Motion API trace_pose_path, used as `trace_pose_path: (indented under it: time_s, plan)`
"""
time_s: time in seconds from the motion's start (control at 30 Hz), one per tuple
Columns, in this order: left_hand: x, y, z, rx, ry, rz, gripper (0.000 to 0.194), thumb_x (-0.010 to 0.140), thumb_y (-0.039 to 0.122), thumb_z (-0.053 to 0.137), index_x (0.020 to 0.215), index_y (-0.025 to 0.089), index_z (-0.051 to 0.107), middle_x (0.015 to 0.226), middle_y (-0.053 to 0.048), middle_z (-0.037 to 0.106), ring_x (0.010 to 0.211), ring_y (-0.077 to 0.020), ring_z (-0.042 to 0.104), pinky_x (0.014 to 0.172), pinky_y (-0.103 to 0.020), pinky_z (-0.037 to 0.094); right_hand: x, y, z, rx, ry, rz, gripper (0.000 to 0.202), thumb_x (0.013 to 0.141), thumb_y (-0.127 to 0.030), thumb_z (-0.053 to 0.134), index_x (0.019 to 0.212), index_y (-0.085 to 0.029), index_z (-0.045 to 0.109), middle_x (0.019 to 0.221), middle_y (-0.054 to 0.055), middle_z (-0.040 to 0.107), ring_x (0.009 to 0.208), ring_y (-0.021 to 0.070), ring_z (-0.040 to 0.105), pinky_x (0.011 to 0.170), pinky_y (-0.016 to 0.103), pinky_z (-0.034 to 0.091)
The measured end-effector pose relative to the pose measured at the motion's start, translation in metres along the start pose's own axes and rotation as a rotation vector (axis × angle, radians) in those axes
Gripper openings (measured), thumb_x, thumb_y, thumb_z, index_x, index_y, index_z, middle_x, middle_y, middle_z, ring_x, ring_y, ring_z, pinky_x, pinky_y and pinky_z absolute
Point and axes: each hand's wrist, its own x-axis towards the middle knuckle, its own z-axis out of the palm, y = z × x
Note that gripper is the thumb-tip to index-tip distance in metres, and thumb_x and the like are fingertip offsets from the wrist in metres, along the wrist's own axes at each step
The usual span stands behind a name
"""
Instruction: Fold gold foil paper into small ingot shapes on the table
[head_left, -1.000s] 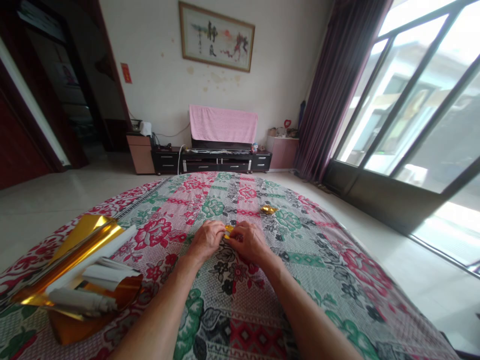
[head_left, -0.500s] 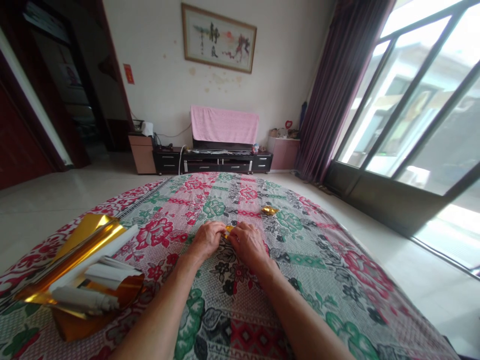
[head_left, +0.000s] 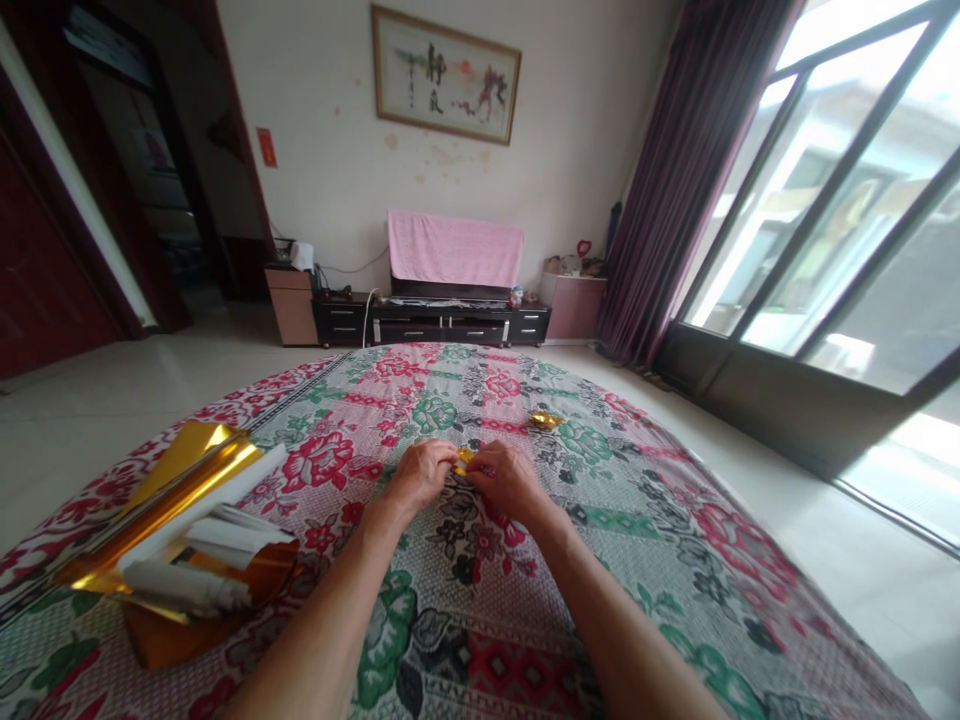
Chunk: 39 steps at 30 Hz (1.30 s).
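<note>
A small piece of gold foil paper (head_left: 465,458) is pinched between my two hands, just above the patterned tablecloth (head_left: 615,560). My left hand (head_left: 421,474) grips its left end with closed fingers. On the other end, the fingers of my right hand (head_left: 507,478) are closed too. Much of the piece is hidden behind my fingers. Farther off and to the right lies a folded gold foil shape (head_left: 545,420), apart from both hands.
Gold foil sheets (head_left: 217,480), partly rolled and with white backs, lie at the table's left side. Across the room a pink cloth (head_left: 456,248) covers a screen on a low black cabinet (head_left: 420,332). A dark curtain (head_left: 660,190) hangs by the windows at right.
The view has shifted slightly, so everything sits a little farther right. My right hand's fingers have drawn back a bit, showing slightly more of the foil piece between the hands.
</note>
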Motion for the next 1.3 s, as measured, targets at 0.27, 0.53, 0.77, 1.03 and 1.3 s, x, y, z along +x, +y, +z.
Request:
trace_pose_path:
  time_s: [0.27, 0.53, 0.77, 1.03, 1.3]
  plan:
    - [0.004, 0.0, -0.007, -0.039, -0.041, 0.009, 0.023, 0.075, 0.008, 0.053, 0.079, 0.02, 0.072, 0.094, -0.002, 0.071, 0.087, -0.0138, 0.064, 0.084, -0.026, 0.048, -0.002, -0.001, 0.001, -0.09, 0.009, -0.002, 0.019, 0.081, -0.023, 0.053, 0.081, -0.024, 0.072, 0.087, 0.002, 0.065, 0.081, 0.0126, 0.057, 0.074, 0.021, 0.038]
    - [0.001, -0.01, -0.004, -0.118, -0.02, 0.046, 0.023, 0.075, 0.008, 0.052, 0.082, 0.02, 0.071, 0.095, -0.003, 0.071, 0.091, -0.0148, 0.063, 0.087, -0.028, 0.048, -0.008, -0.014, 0.0, -0.263, 0.012, 0.022, 0.029, 0.092, -0.031, 0.039, 0.085, -0.021, 0.065, 0.092, 0.006, 0.06, 0.082, 0.0164, 0.052, 0.073, 0.027, 0.034]
    - [0.0, -0.01, -0.004, -0.086, -0.01, 0.069, 0.028, 0.072, 0.004, 0.049, 0.08, 0.019, 0.071, 0.095, -0.003, 0.07, 0.092, -0.0154, 0.062, 0.089, -0.03, 0.047, -0.011, -0.013, 0.001, -0.227, 0.034, 0.008, 0.028, 0.093, -0.028, 0.036, 0.084, -0.019, 0.061, 0.089, 0.006, 0.059, 0.081, 0.015, 0.051, 0.074, 0.026, 0.033]
    - [0.002, 0.005, -0.004, 0.022, -0.04, 0.158, 0.026, 0.074, 0.006, 0.05, 0.08, 0.02, 0.071, 0.081, -0.003, 0.069, 0.082, -0.0156, 0.06, 0.082, -0.029, 0.047, -0.012, 0.014, -0.011, -0.025, 0.01, -0.177, 0.019, 0.09, -0.021, 0.043, 0.084, -0.018, 0.062, 0.088, 0.003, 0.062, 0.085, 0.0128, 0.055, 0.08, 0.024, 0.037]
    - [0.004, 0.011, 0.0, 0.035, -0.008, 0.066, 0.016, 0.077, 0.014, 0.056, 0.082, 0.019, 0.07, 0.078, -0.003, 0.066, 0.078, -0.0152, 0.059, 0.075, -0.026, 0.046, -0.012, 0.014, -0.01, -0.003, 0.06, -0.115, 0.021, 0.086, -0.016, 0.046, 0.098, -0.019, 0.062, 0.092, 0.003, 0.064, 0.086, 0.0135, 0.056, 0.083, 0.025, 0.038]
